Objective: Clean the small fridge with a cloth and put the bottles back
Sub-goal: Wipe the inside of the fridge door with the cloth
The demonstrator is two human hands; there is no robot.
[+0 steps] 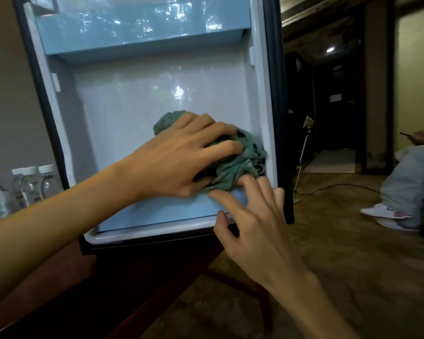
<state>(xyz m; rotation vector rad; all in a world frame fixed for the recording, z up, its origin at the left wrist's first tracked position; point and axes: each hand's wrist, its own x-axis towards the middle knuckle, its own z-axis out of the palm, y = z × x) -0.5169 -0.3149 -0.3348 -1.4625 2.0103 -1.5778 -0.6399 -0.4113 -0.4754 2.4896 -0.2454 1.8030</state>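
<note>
Item: small fridge, door open, lower compartment showing.
Cloth: green, crumpled, lying on the fridge floor in the lower right corner, touching the right wall.
Left hand: lying on top of the cloth, fingers spread and pressing it down, most of the cloth bulging out beyond the fingertips.
Right hand: fingers spread, fingertips touching the cloth's near edge at the front rim.
Bottles: clear, white-capped, standing outside, left of the fridge.
</note>
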